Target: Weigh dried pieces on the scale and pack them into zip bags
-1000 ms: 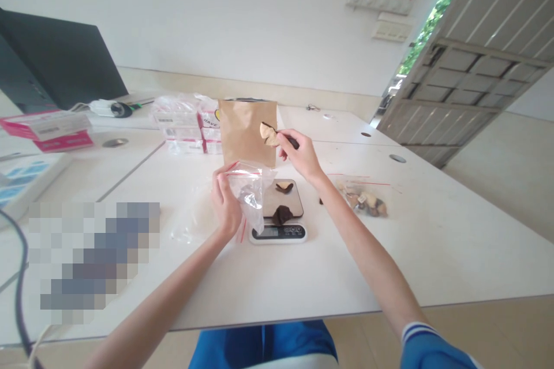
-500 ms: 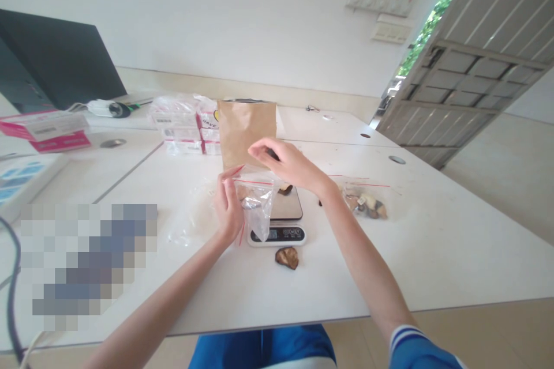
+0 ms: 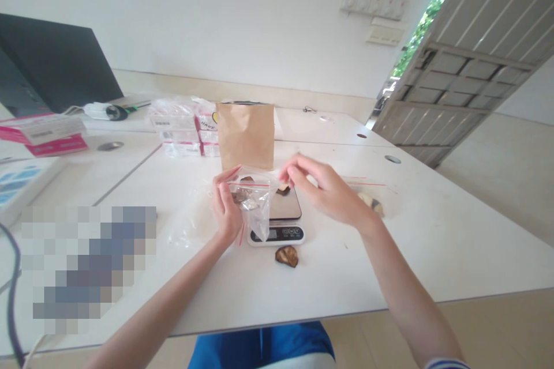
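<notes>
My left hand is closed around the side of a clear zip bag with a red seal line. Brown dried slices show through its plastic. Above the scale's right side is my right hand, its fingers bent and loosely apart, with nothing visible in them. Just below those fingertips, a pale, dark-edged dried slice lies on the plate of a digital kitchen scale. The bag covers the plate's left part and some of the display. In front of the scale lies a brown dried slice.
A brown paper bag stands behind the scale. Plastic-wrapped boxes are stacked to its left. Another clear bag with dried slices lies right, partly behind my right forearm. A monitor and pink boxes are far left.
My right hand has moved right and down, from above the clear bag's opening to above the scale's right side. A dark slice now shows near the bag's top. My left hand stays put.
</notes>
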Action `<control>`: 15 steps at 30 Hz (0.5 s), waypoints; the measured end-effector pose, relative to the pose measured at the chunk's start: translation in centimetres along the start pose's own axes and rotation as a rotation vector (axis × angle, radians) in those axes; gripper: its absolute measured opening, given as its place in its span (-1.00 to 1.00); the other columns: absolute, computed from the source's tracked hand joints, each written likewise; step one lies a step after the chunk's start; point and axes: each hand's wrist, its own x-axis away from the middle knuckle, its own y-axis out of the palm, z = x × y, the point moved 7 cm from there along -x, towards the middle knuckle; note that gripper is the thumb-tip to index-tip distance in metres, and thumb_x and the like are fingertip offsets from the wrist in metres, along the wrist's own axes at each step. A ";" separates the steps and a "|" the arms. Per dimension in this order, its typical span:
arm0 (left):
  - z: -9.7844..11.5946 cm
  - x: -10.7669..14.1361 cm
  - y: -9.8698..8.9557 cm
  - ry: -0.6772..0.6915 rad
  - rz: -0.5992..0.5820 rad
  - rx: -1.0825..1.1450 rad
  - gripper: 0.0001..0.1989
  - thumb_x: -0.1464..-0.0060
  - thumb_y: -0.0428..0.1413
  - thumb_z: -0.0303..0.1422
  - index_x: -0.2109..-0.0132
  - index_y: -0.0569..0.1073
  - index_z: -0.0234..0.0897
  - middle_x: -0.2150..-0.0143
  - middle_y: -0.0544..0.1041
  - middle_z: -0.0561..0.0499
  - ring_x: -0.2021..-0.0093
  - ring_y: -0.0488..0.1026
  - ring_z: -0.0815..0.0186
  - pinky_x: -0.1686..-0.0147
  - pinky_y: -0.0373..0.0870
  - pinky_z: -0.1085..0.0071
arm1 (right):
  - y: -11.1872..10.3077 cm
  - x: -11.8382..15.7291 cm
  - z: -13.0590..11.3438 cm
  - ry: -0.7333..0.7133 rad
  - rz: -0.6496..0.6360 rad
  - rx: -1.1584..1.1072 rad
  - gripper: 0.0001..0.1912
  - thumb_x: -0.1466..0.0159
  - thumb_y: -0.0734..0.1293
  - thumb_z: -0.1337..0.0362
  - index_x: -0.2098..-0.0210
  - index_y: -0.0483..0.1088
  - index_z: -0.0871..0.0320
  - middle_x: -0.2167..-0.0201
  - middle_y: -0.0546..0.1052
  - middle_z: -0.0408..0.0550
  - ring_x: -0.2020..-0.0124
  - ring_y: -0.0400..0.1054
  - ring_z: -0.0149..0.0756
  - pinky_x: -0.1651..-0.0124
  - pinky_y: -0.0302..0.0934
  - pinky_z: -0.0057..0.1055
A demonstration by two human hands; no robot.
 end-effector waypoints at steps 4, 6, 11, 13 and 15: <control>1.3 0.4 0.2 0.116 -0.002 0.003 -0.57 -0.29 -0.22 -0.14 0.06 0.45 -0.25 0.09 0.53 -0.07 0.08 0.46 0.27 0.04 0.34 0.29 | 5.5 6.4 2.1 0.102 -0.339 0.114 -0.78 -0.34 0.12 0.31 0.20 0.39 0.09 0.21 0.45 -0.10 0.34 0.38 -0.40 0.25 0.30 -0.41; 2.0 0.8 0.5 0.192 -0.041 0.005 -0.57 -0.29 -0.22 -0.15 0.04 0.44 -0.27 0.07 0.53 -0.09 0.04 0.45 0.25 0.02 0.34 0.27 | 8.0 8.7 2.9 0.028 -0.330 0.285 -0.77 -0.30 0.17 0.39 0.10 0.38 0.13 0.16 0.45 -0.01 0.17 0.39 -0.25 0.10 0.32 -0.29; 2.5 1.6 0.8 0.312 -0.111 0.040 -0.59 -0.28 -0.20 -0.15 0.03 0.43 -0.28 0.07 0.54 -0.11 0.04 0.46 0.23 0.03 0.34 0.26 | 10.5 11.2 3.5 -0.098 -0.252 0.476 -0.64 -0.17 0.13 0.61 0.20 0.41 0.16 0.23 0.49 0.04 0.19 0.39 -0.13 0.11 0.37 -0.19; 2.2 1.6 0.8 0.295 -0.116 0.047 -0.60 -0.28 -0.19 -0.16 0.04 0.43 -0.27 0.09 0.54 -0.11 0.05 0.46 0.22 0.04 0.34 0.25 | 9.2 10.8 3.3 -0.074 -0.234 0.385 -0.63 -0.16 0.13 0.62 0.23 0.41 0.13 0.26 0.51 -0.04 0.21 0.42 -0.21 0.11 0.37 -0.28; 1.7 1.4 0.7 0.236 -0.100 0.043 -0.62 -0.28 -0.18 -0.17 0.08 0.45 -0.26 0.12 0.54 -0.10 0.07 0.46 0.23 0.04 0.34 0.27 | 6.6 9.8 3.1 -0.001 -0.157 0.232 -0.68 -0.20 0.17 0.57 0.22 0.40 0.09 0.27 0.52 -0.12 0.23 0.44 -0.31 0.12 0.36 -0.38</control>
